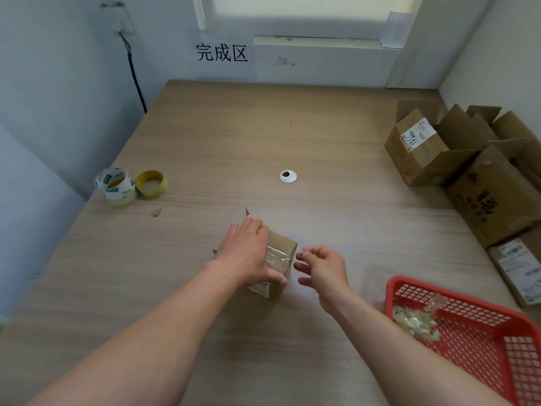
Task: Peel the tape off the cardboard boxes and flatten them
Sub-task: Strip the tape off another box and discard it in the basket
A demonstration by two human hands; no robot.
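A small brown cardboard box (281,250) stands on the wooden table (234,142) in front of me, with clear tape (276,260) across its near right side. My left hand (248,253) lies over the top of the box and grips it, thumb on the near face. Just right of the box, my right hand (322,269) hovers with fingers spread, holding nothing, fingertips close to the taped edge. A flap tip pokes up behind my left hand.
A red plastic basket (474,326) at the near right holds crumpled peeled tape (415,320). Several cardboard boxes (468,159) are piled along the right edge. Two tape rolls (130,186) sit at the left. A round cable grommet (288,176) is mid-table.
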